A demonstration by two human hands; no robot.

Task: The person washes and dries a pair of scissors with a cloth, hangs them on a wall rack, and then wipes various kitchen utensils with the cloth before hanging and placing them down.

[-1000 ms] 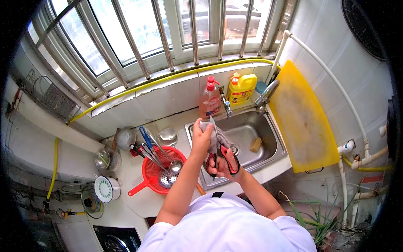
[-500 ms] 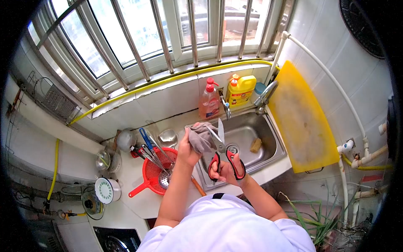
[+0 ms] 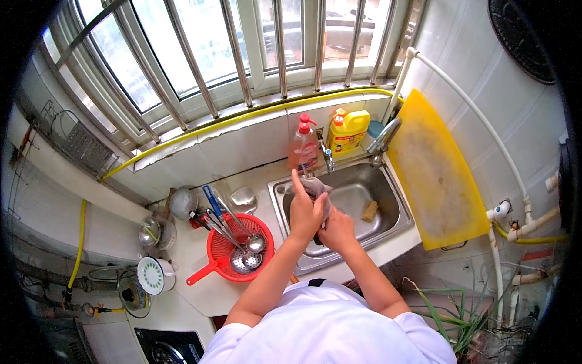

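Over the near left part of the steel sink [image 3: 397, 227], my left hand [image 3: 305, 213] is closed on a grey cloth [image 3: 315, 187], with its index finger stretched along it. The cloth is bunched above the hand and hangs down on its right side. Close against it, my right hand [image 3: 338, 232] is closed around the scissors [image 3: 317, 241]. Only a dark bit of their handles shows between the hands; the blades are hidden by the cloth and my left hand.
A yellow sponge [image 3: 370, 211] lies in the sink. Behind stand a pink soap bottle [image 3: 304, 148], a yellow jug [image 3: 348, 133] and the tap [image 3: 385, 139]. A red colander [image 3: 221, 264] with ladles sits left; a yellow board [image 3: 433, 176] leans right.
The scissors, open and in plain sight before, are now mostly covered by the cloth. My left hand has moved right and my right hand has come up against it.
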